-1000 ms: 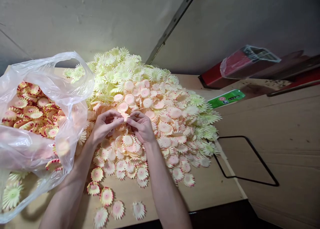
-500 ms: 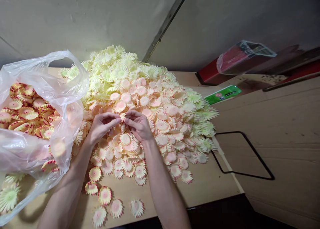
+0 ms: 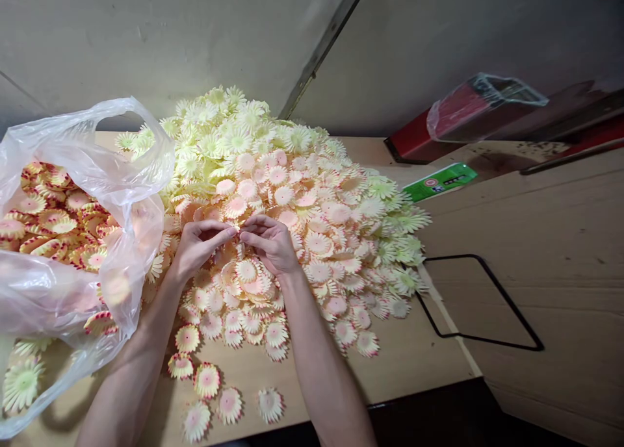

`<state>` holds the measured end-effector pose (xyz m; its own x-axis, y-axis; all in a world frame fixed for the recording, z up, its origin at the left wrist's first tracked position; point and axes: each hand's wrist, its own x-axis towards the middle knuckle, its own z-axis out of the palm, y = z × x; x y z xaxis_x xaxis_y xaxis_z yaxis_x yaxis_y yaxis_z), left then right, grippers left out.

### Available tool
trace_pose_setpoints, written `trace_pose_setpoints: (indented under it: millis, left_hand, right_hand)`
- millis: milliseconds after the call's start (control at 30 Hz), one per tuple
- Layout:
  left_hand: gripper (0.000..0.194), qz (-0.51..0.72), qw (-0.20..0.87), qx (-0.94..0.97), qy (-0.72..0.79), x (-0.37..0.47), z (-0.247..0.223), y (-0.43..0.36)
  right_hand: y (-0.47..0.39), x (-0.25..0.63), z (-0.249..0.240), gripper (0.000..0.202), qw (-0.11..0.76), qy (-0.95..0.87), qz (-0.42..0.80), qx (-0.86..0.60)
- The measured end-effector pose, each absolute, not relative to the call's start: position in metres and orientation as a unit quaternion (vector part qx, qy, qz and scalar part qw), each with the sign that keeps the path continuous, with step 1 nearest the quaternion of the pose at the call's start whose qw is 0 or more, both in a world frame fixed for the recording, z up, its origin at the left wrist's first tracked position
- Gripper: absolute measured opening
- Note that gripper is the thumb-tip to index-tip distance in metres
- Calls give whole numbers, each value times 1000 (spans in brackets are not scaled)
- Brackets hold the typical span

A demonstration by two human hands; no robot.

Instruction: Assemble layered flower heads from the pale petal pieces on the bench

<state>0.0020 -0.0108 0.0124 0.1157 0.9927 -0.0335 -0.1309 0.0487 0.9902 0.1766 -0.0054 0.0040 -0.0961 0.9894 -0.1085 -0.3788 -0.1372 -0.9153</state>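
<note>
Both hands meet over a broad heap of artificial flower heads (image 3: pixel 316 242), pale pink with fringed petals. My left hand (image 3: pixel 199 244) is pinched, thumb against forefinger, on one edge of a small flower head (image 3: pixel 237 229). Facing it, my right hand (image 3: pixel 273 244) pinches the other side of this same piece, its fingers curled. Most of the held flower head is hidden by the fingertips. Greenish-white flower heads (image 3: pixel 234 135) make up the back of the heap. Several loose ones, such as a red-edged flower head (image 3: pixel 207 380), lie in front, between my forearms.
A clear plastic bag (image 3: pixel 139 174) full of red-tipped flower heads (image 3: pixel 58 223) stands open at the left. To the right are a green packet (image 3: pixel 441 180), a red box (image 3: pixel 458 125) in plastic wrap, a black wire frame (image 3: pixel 509 304) and cardboard (image 3: pixel 560 271). A grey wall (image 3: pixel 146 44) rises behind.
The fingertips have closed in a little, so less of the held flower head shows. The whole view has shifted slightly; the heap and bag look the same.
</note>
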Motion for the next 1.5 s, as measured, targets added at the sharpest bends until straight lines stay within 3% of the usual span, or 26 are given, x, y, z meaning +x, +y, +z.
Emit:
trace_pose_setpoints:
  millis: [833,1100,1233,1367,1500]
  left_hand:
    - [36,477,589,497,422,2,21,-12]
    - [43,515,663,380,390,0,15,-8]
    - [35,544,700,300,351,-5,20,-5]
    - [24,572,663,348,334,-6,19,-5]
    - [28,510,643,431,374,-1,16,-10]
  right_hand:
    - [-7,176,3,29,533,-404,624,-404]
    - [-5,182,5,40,565,-351,637,-390]
    - [-3,188,8,42,603,-288,650,-362]
    - [-3,187,8,38,597,-294,643,-379]
    - [-4,181,5,38,575,-335,627,-405]
